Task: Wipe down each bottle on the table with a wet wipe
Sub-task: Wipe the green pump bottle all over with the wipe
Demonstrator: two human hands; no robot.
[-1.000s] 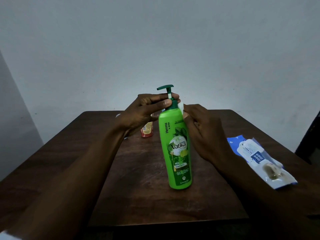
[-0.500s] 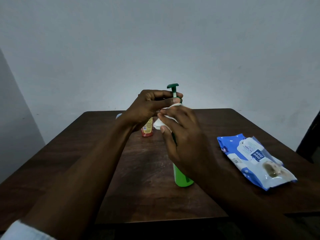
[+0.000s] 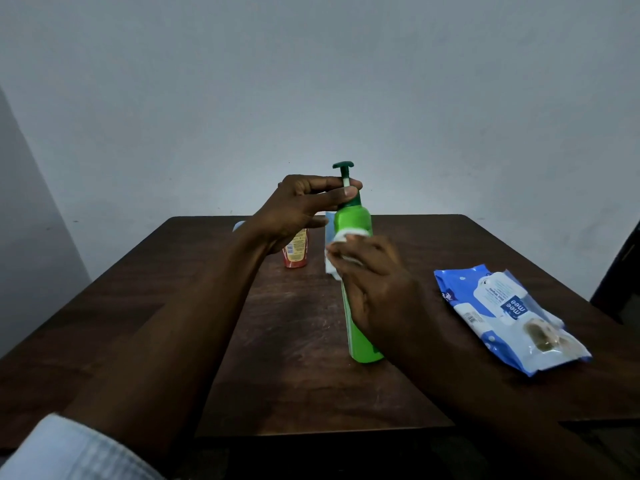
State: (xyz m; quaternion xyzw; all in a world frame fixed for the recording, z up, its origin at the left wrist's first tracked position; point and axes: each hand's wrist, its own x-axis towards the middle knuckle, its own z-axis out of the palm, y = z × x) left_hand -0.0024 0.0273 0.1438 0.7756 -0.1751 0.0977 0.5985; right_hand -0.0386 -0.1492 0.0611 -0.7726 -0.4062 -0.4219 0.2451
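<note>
Grip adequate: left hand (image 3: 304,211) pinches the neck of the green bottle (image 3: 353,221), upright at the centre of the table (image 3: 277,358), while right hand (image 3: 379,292), fingers curled, presses the wet wipe (image 3: 336,252) to its 9 o'clock flank; full-length strokes advised.

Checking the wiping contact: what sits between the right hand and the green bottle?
The white wipe, held by the right hand against the green bottle, as the head view shows.

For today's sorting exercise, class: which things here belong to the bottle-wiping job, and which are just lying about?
Job: green pump bottle, held by left hand; wet wipe in right hand; red bottle; wipes pack.
Lying about: dark object at the right edge, beyond the table.
</note>
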